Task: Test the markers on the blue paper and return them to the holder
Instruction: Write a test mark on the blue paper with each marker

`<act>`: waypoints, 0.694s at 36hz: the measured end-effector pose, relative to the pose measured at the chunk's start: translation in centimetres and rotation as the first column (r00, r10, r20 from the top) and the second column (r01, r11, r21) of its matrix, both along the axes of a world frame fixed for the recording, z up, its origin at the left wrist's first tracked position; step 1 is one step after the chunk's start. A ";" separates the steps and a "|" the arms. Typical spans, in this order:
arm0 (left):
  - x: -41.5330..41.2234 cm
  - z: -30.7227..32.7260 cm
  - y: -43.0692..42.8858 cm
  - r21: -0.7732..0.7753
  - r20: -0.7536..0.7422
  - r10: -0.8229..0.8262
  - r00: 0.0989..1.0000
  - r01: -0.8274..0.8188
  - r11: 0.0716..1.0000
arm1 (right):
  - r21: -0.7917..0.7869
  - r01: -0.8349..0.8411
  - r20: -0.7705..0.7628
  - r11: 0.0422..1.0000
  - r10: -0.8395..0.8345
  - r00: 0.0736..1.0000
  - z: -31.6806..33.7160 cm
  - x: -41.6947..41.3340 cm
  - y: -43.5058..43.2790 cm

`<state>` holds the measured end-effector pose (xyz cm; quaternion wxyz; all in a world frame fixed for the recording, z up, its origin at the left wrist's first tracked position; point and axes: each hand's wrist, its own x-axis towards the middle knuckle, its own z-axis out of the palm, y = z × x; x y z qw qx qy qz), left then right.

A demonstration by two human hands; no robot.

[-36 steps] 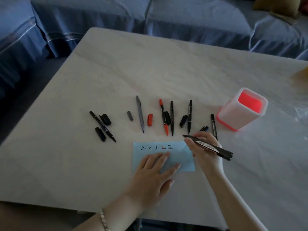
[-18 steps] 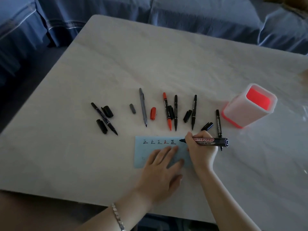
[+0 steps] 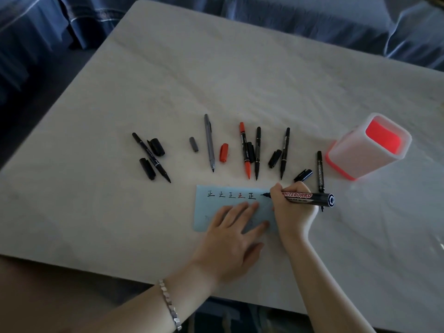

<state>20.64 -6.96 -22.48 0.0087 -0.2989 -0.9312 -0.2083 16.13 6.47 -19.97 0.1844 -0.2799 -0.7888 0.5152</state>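
Head view: the right hand (image 3: pixel 292 209) grips a whiteboard marker (image 3: pixel 310 198) in curled fingers, its tip touching the blue paper (image 3: pixel 204 212) right of 5 written characters. The left hand (image 3: pixel 230 239) presses flat on the paper, fingers straight. 6 uncapped markers (image 3: pixel 245 150) lie just beyond. The holder (image 3: pixel 355 162) stands far right.

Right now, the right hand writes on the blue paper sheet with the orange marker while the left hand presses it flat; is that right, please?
No: the head view shows the right hand gripping the black WHITEBOARD marker, tip on the blue paper sheet; the orange marker lies on the table. The left hand presses the sheet flat.
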 end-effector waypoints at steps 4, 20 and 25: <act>0.0 0.0 0.0 -0.013 0.002 -0.001 1.000 0.001 1.000 | 0.002 -0.032 -0.004 0.999 0.032 0.999 -0.1 0.0 0.2; -0.1 0.0 0.0 0.010 0.001 -0.007 1.000 0.007 1.000 | 0.015 -0.020 -0.059 1.000 0.020 0.998 -0.2 0.1 0.2; 0.0 0.1 0.1 0.004 0.008 -0.005 1.000 0.005 1.000 | 0.009 -0.042 -0.078 0.999 0.042 0.996 -0.3 0.1 0.4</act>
